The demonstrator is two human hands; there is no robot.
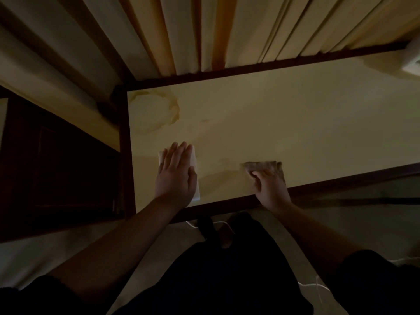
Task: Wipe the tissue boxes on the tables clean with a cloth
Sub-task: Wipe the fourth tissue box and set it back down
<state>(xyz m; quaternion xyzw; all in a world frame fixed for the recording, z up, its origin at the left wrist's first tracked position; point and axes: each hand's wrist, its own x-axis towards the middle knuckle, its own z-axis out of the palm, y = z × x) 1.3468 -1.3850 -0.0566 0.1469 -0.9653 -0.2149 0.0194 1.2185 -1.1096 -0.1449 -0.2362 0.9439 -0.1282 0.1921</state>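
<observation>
A white tissue box (pixel 195 159) lies near the front left of a pale table (pixel 272 123). My left hand (pixel 176 171) rests flat on top of it with straight fingers and covers most of it. To the right, near the table's front edge, my right hand (pixel 269 186) grips a brownish cloth (pixel 264 167) that lies bunched on the tabletop, apart from the box.
The table has a dark wooden rim (pixel 341 180) and ring-shaped stains at its back left. Curtains (pixel 181 30) hang behind it. A dark cabinet (pixel 56 167) stands to the left. A pale object (pixel 412 62) sits at the far right corner. White cables lie on the floor.
</observation>
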